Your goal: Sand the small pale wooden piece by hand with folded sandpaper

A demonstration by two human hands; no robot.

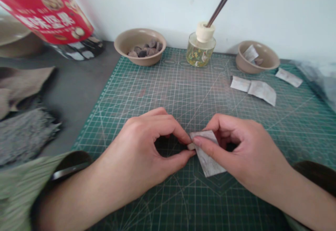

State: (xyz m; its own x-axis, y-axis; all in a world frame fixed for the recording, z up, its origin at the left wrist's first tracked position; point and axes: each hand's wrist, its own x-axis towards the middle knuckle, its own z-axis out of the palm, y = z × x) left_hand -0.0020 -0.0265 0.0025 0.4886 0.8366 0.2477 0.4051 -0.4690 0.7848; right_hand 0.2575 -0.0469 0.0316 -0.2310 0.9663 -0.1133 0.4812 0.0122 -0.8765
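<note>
Between the thumb and forefinger of my left hand (154, 143) is a small pale piece (191, 146), mostly covered by the fingertips; its kind is hard to make out. My right hand (236, 147) pinches a greyish-white sheet that looks like sandpaper (210, 159), thumb on top and fingers behind. The sheet's left edge touches the small piece. Both hands are just above a green cutting mat (162, 94) printed with a white grid.
Brown bowls stand along the wall: one (118, 47) holds several dark stone-like pieces, another (271, 63) some scraps. Between them is a reed diffuser (201, 50). Folded strips (258, 90) lie at right. A red-labelled container (52, 17) and grey cloths (23, 136) are at left.
</note>
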